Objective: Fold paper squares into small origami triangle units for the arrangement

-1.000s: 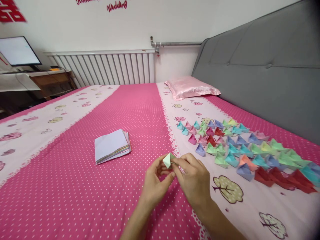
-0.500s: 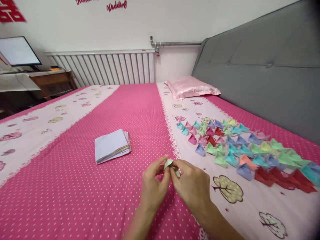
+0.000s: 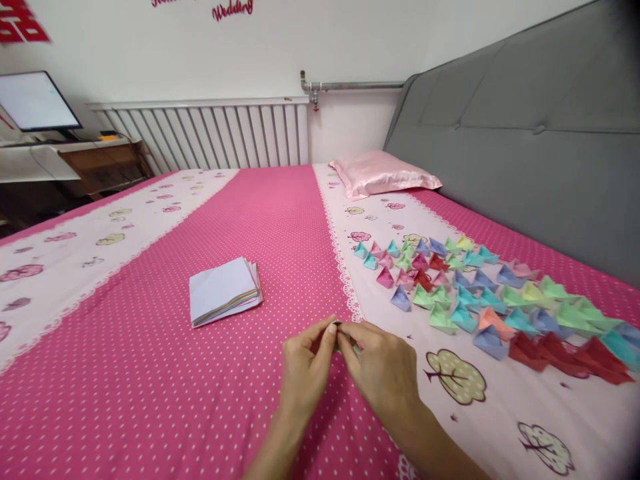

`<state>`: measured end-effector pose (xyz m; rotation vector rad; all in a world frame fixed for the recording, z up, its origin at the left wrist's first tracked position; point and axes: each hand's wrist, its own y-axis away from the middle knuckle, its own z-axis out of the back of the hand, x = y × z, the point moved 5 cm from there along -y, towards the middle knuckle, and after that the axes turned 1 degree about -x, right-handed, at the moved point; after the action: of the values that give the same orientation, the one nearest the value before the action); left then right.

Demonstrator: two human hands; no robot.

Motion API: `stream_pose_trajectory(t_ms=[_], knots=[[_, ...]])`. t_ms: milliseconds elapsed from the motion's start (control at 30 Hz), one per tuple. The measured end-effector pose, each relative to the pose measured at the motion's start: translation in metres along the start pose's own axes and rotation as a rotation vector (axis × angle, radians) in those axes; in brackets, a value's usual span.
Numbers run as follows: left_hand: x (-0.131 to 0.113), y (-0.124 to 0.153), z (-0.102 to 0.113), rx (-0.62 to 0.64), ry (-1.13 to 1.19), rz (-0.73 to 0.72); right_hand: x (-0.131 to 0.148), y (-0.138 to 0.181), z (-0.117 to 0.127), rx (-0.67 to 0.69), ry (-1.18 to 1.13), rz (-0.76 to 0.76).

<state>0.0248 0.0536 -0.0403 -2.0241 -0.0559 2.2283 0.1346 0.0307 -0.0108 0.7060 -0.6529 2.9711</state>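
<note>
Between my two hands is a small piece of folded green paper (image 3: 355, 348), mostly hidden behind the fingers. My left hand (image 3: 309, 363) pinches its left side, with the thumb pressed near the top. On the other side my right hand (image 3: 383, 363) grips the same paper, fingertips meeting those of the left. Both hands are just above the pink dotted bedspread (image 3: 240, 393). To the right stand several rows of small folded paper boats (image 3: 487, 301) in blue, green, red, pink and other colours.
A stack of coloured paper sheets (image 3: 224, 291) lies left of my hands. Further back are a pink satin pillow (image 3: 384, 175) and a grey padded headboard (image 3: 530, 127). A white radiator (image 3: 210, 133) lines the far wall, with a monitor (image 3: 37, 101) on a desk at left.
The green paper's pointed top, visible before between the thumbs, is now pressed down and largely covered by my fingers. My left thumb has moved up a little.
</note>
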Motion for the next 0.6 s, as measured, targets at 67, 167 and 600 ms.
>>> stream_pose_trajectory(t_ms=[67, 167, 600], knots=[[-0.001, 0.001, -0.001, 0.009, -0.007, 0.001, -0.001, 0.000, 0.000, -0.005, -0.002, -0.003], [0.000, 0.001, -0.002, 0.019, 0.030, 0.016, -0.002, -0.001, 0.000, -0.003, -0.003, -0.012], [0.017, -0.005, 0.001, -0.027, 0.447, 0.280, 0.005, -0.001, 0.007, -0.003, -0.224, 0.020]])
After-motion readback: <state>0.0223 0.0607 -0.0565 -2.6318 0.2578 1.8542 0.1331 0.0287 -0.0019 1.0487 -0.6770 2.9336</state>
